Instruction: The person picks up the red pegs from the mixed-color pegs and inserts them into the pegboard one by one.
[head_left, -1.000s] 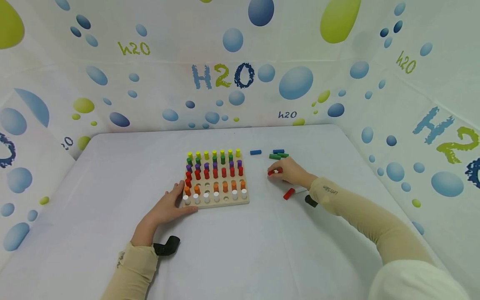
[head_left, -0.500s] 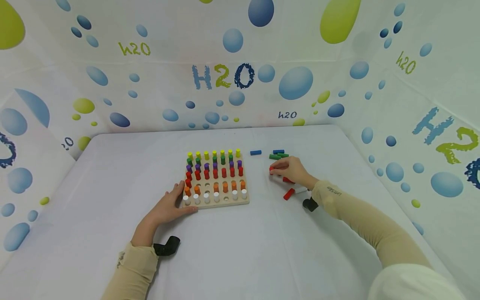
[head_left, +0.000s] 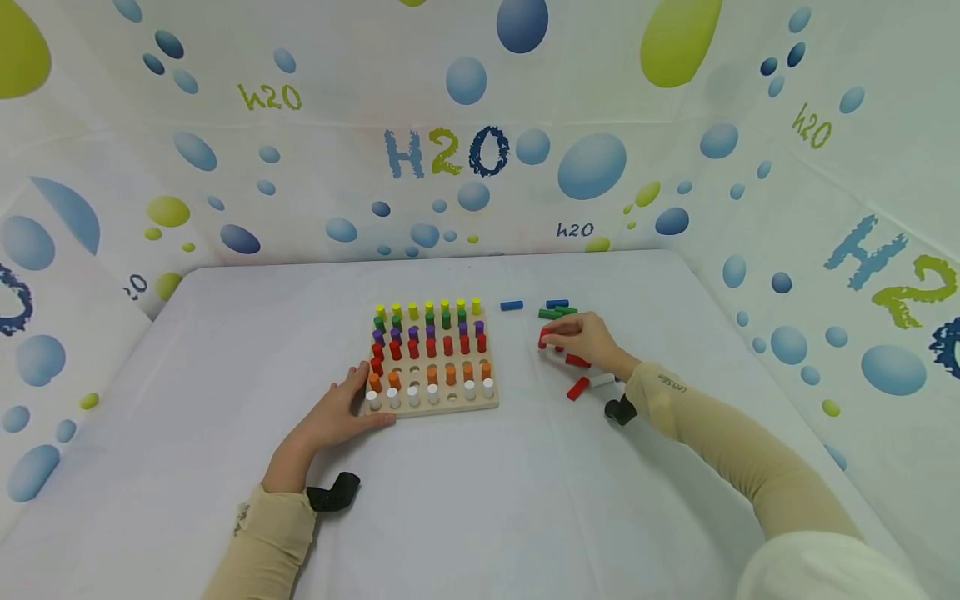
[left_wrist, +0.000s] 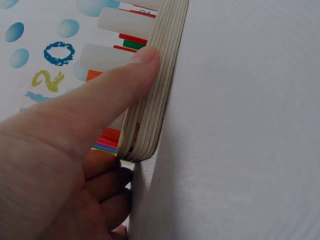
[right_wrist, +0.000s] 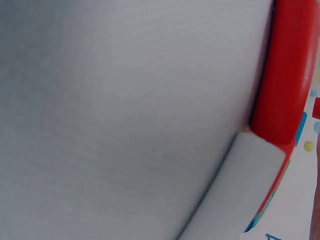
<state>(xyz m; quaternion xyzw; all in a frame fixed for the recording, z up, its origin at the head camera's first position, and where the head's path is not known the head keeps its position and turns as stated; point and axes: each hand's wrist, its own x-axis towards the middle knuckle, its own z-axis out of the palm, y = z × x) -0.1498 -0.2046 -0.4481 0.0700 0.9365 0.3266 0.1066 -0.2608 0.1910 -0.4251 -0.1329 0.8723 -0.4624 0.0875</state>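
A wooden pegboard (head_left: pixel 476 405) stands on the white table, holding rows of yellow, green, purple, red, orange and white pegs, with some bare holes. My left hand (head_left: pixel 335 414) holds its near left corner. In the left wrist view the thumb (left_wrist: pixel 117 85) lies along the layered front edge, and the other fingers (left_wrist: pixel 112 195) are curled beside the corner. To the right of the board, my right hand (head_left: pixel 588 342) pinches a red peg (head_left: pixel 543 337) roughly upright. The right wrist view shows a red peg (right_wrist: pixel 287 70) and a white peg (right_wrist: pixel 235 185) lying close; the right fingers are mostly outside that view.
Loose red pegs (head_left: pixel 577 361) and a white peg (head_left: pixel 602 380) lie below the right hand. Green pegs (head_left: pixel 550 314) and blue pegs (head_left: pixel 512 305) lie farther back. A patterned cloth (head_left: pixel 330 167) forms the backdrop behind the table.
My right hand has picked up a red peg, turned it from lying to upright, and shifted slightly right. Other red pegs have come into view beneath it. The left hand stays on the board.
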